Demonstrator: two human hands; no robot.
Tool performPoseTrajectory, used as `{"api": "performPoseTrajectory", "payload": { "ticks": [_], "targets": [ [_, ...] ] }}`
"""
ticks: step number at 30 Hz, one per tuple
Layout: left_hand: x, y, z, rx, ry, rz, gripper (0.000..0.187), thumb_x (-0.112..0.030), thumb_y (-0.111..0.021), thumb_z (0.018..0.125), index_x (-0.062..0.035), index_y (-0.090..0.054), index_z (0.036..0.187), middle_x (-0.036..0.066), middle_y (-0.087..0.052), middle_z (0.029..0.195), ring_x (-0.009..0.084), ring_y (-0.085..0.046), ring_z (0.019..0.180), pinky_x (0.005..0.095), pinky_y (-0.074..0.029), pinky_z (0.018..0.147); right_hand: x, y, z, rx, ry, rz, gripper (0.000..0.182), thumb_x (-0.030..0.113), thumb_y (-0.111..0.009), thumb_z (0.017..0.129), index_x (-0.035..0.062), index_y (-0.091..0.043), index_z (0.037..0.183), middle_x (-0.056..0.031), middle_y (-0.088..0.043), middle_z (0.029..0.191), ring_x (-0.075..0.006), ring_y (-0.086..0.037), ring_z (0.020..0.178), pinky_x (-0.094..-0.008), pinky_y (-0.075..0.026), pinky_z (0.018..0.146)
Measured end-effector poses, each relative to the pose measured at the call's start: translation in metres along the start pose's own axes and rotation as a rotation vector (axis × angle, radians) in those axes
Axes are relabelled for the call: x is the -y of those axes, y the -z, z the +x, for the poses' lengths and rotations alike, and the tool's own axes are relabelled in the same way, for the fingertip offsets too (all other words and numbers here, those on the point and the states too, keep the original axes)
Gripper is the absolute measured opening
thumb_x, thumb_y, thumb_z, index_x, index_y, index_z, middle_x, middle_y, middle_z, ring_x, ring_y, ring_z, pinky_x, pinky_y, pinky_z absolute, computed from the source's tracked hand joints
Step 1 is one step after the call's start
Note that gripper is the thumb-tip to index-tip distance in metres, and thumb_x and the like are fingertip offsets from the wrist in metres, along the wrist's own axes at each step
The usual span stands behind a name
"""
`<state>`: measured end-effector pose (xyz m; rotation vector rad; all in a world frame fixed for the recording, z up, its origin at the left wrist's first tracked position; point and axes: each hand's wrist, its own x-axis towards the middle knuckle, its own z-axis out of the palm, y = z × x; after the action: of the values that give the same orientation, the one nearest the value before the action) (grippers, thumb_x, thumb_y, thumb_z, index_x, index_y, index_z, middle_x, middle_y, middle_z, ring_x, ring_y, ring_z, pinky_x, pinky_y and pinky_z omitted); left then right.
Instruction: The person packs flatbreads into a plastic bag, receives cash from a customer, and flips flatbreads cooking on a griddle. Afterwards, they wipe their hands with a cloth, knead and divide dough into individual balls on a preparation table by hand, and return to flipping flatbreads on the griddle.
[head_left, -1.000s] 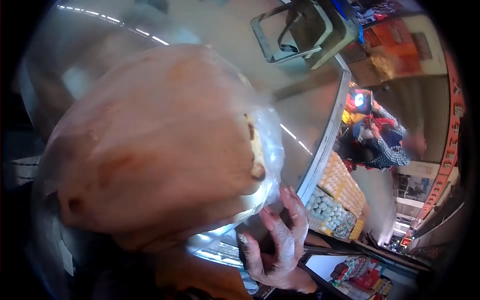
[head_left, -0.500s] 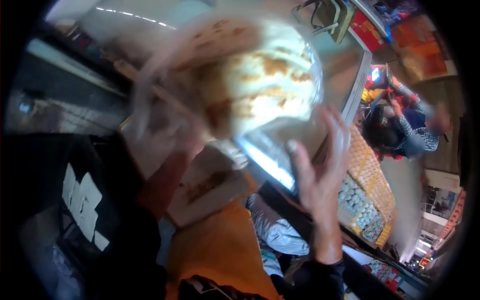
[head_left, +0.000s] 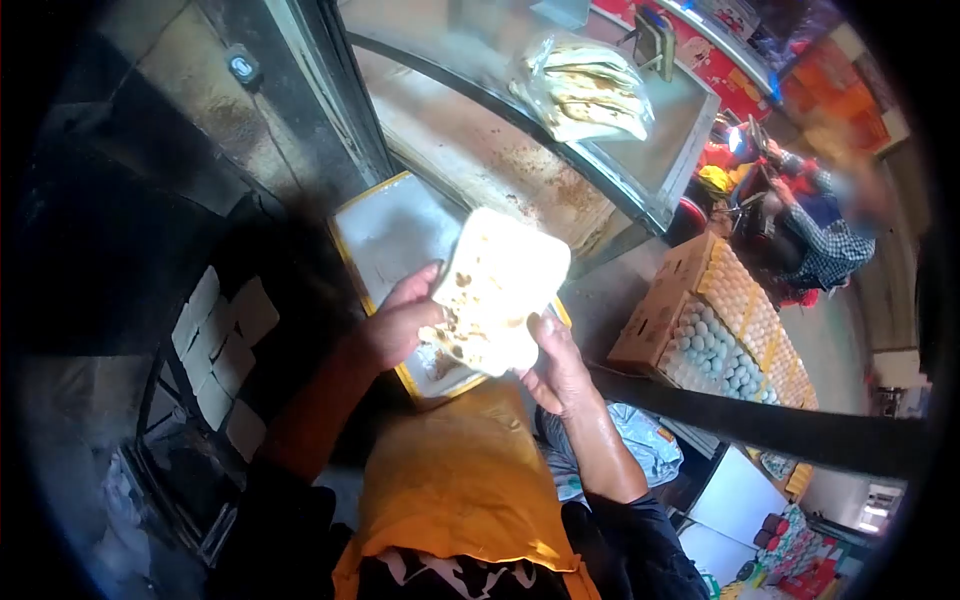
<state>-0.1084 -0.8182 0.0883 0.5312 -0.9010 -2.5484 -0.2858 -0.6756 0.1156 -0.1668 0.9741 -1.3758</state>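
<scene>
To my right I note a cardboard box [head_left: 652, 318] with pale blue-green eggs [head_left: 704, 342] at its top and rows of light brown eggs [head_left: 736, 285] alongside. Beyond the eggs: a person in a checked shirt [head_left: 835, 245], beside something yellow [head_left: 715, 179]. A dark bar [head_left: 760, 413] crosses in front, below the egg box. Under it, near me, a crumpled silvery bag [head_left: 645, 440]; farther right, a white panel [head_left: 733, 505]. To my left, I record a wall socket [head_left: 241, 67] with a cable [head_left: 279, 143] running down from it. Lower left: a pale plastic bag [head_left: 122, 535], details blurred.

Bagged flatbreads [head_left: 592, 92] now on counter [head_left: 662, 150]
</scene>
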Motion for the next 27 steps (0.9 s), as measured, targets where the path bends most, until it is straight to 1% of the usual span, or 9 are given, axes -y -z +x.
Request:
{"api": "performPoseTrajectory", "payload": {
  "ticks": [1,8,12,13,17,19,22,24,27],
  "targets": [
    [0.002,-0.005,-0.007,0.018,0.028,0.006,0.059,-0.002,-0.049,0.083,0.0014,-0.037,0.14,0.014,-0.054,0.133,0.0214,-0.054,0.122,0.0356,-0.042,0.105,-0.002,-0.004,-0.003,-0.035,0.019,-0.026,0.06,0.028,-0.071,0.088,-0.0002,-0.045,0.135,-0.0117,-0.059,0.125,-0.0201,-0.059,0.116,-0.0345,-0.055,0.093],
    [-0.016,-0.037,-0.007,0.174,0.024,0.284,0.052,-0.008,-0.057,0.086,-0.0007,-0.042,0.135,0.01,-0.058,0.125,0.0157,-0.055,0.116,0.033,-0.042,0.102,0.011,0.003,-0.045,0.032,0.168,0.147,0.06,0.017,-0.071,0.08,-0.0028,-0.047,0.131,-0.0144,-0.061,0.123,-0.0241,-0.062,0.111,-0.0388,-0.051,0.098],
    [-0.073,-0.049,0.061,-0.308,-0.372,0.722,0.044,-0.015,-0.062,0.089,-0.0038,-0.046,0.128,0.014,-0.059,0.119,0.0202,-0.057,0.111,0.0329,-0.046,0.097,0.04,0.012,-0.027,0.114,0.246,0.199,0.064,0.018,-0.065,0.08,-0.0057,-0.043,0.135,-0.0185,-0.059,0.125,-0.0302,-0.062,0.112,-0.0401,-0.053,0.094],
    [-0.083,-0.046,0.087,-0.366,-0.548,0.756,0.046,-0.019,-0.07,0.086,-0.0012,-0.048,0.122,0.012,-0.06,0.113,0.0199,-0.058,0.103,0.0332,-0.048,0.091,0.051,0.009,-0.019,0.133,0.267,0.187,0.065,0.019,-0.064,0.081,-0.0057,-0.042,0.136,-0.0187,-0.058,0.126,-0.0298,-0.061,0.113,-0.0409,-0.053,0.094],
    [-0.121,-0.064,0.187,-0.483,-0.781,0.927,0.041,-0.022,-0.07,0.087,-0.0007,-0.051,0.117,0.012,-0.063,0.106,0.0202,-0.061,0.095,0.0319,-0.048,0.086,0.11,0.035,0.008,0.258,0.238,0.156,0.064,0.018,-0.064,0.081,-0.0053,-0.042,0.136,-0.0183,-0.057,0.129,-0.0292,-0.061,0.115,-0.0419,-0.049,0.1],
    [-0.136,-0.073,0.211,-0.301,-0.334,0.436,0.032,-0.023,-0.058,0.096,-0.0002,-0.053,0.117,0.004,-0.059,0.09,0.0123,-0.058,0.078,0.027,-0.047,0.074,0.146,0.041,0.005,0.312,0.245,0.112,0.065,0.019,-0.063,0.081,-0.0054,-0.041,0.137,-0.0191,-0.057,0.129,-0.0299,-0.061,0.115,-0.0422,-0.049,0.1],
    [-0.142,-0.098,0.218,-0.076,-0.466,0.274,0.025,-0.02,-0.051,0.099,0.0007,-0.056,0.112,-0.003,-0.05,0.074,0.0062,-0.044,0.06,0.0236,-0.041,0.065,0.188,0.065,0.024,0.514,0.137,0.201,0.063,0.022,-0.057,0.086,-0.0087,-0.038,0.137,-0.0241,-0.056,0.129,-0.033,-0.061,0.113,-0.0439,-0.051,0.098],
    [-0.143,-0.13,0.214,-0.121,-0.479,0.37,0.024,-0.016,-0.047,0.1,0.0003,-0.056,0.115,-0.005,-0.042,0.069,0.0034,-0.035,0.055,0.0214,-0.035,0.057,0.214,0.064,0.035,0.497,0.167,0.154,0.061,0.024,-0.056,0.088,-0.0097,-0.04,0.135,-0.0252,-0.058,0.126,-0.0336,-0.064,0.109,-0.0443,-0.053,0.095],
    [-0.143,-0.154,0.211,-0.044,-0.46,0.825,0.028,-0.015,-0.045,0.1,-0.0006,-0.057,0.121,-0.007,-0.04,0.067,0.0009,-0.032,0.052,0.0183,-0.026,0.046,0.245,0.075,0.067,0.555,0.102,0.206,0.057,0.026,-0.055,0.09,-0.0094,-0.042,0.133,-0.0253,-0.06,0.123,-0.0331,-0.066,0.105,-0.0442,-0.055,0.093]
  ]
}}
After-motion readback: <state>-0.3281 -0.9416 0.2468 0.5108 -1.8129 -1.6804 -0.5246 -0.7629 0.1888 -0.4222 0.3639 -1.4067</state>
